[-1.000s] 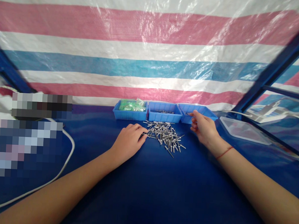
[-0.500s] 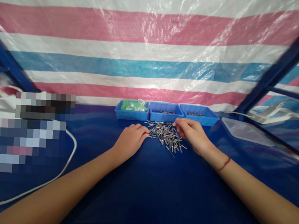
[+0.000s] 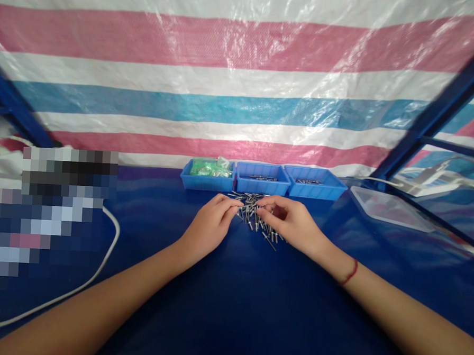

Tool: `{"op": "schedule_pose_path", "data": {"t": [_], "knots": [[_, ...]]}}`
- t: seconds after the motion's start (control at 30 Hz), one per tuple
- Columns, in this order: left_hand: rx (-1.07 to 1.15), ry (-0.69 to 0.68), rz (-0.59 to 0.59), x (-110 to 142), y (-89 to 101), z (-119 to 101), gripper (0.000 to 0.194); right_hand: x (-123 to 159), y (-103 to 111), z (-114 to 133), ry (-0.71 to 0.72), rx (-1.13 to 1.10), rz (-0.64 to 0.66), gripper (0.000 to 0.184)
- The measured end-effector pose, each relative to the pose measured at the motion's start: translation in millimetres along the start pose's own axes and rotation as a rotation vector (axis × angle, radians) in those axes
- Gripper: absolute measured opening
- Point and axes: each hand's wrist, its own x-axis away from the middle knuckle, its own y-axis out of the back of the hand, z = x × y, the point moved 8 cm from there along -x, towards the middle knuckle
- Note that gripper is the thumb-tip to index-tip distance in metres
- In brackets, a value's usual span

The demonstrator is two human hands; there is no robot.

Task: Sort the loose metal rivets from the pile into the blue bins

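Silvery blind rivets [image 3: 251, 220] lie in a loose pile on the blue table, partly covered by my right hand. At the pile's left edge, my left hand [image 3: 213, 221] is closed in a pinch, with a thin rivet at its thumb and fingertips. My right hand [image 3: 292, 220] reaches over the pile from the right. Its thumb and forefinger come together on a rivet close to the left fingertips; the exact grip is too small to see clearly. Just behind the pile stands the middle blue bin [image 3: 262, 187], with several rivets inside.
The left blue bin [image 3: 207, 183] holds green-tinted plastic packets [image 3: 211, 168]; the right blue bin [image 3: 318, 191] has some rivets. A translucent lid [image 3: 392, 209] lies at the right. A white cable [image 3: 112, 250] curves across the left side. Blue frame posts flank the table.
My right hand has moved left and slightly toward me, from beside the middle bin's front to over the pile near my left fingertips. My left hand has shifted slightly right.
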Motion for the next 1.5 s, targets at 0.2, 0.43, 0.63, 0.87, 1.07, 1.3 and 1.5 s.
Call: {"op": "schedule_pose_path", "data": {"t": [0.2, 0.43, 0.63, 0.87, 1.07, 1.3, 1.5], "knots": [[0.093, -0.018, 0.018, 2, -4.8, -9, 0.02, 5, -7, 6, 0.033, -0.075, -0.005, 0.024], [0.108, -0.042, 0.035, 2, -6.6, -15, 0.019, 7, -3, 16, 0.064, -0.11, -0.02, 0.019], [0.093, -0.068, 0.04, 4, -5.5, -21, 0.015, 8, -2, 25, 0.114, -0.073, -0.018, 0.017], [0.085, -0.042, -0.001, 2, -1.2, -20, 0.011, 10, 3, 41, 0.253, 0.092, 0.002, 0.012], [0.098, -0.06, -0.09, 3, 7.8, -24, 0.015, 8, -4, 34, 0.243, 0.061, 0.073, 0.018], [-0.083, -0.089, 0.151, 3, -5.1, -22, 0.026, -9, 46, -34, -0.231, -0.345, -0.375, 0.023], [-0.238, -0.208, 0.353, 9, -14.1, -27, 0.028, -9, 88, -79, -0.441, -0.501, -0.65, 0.017]]}}
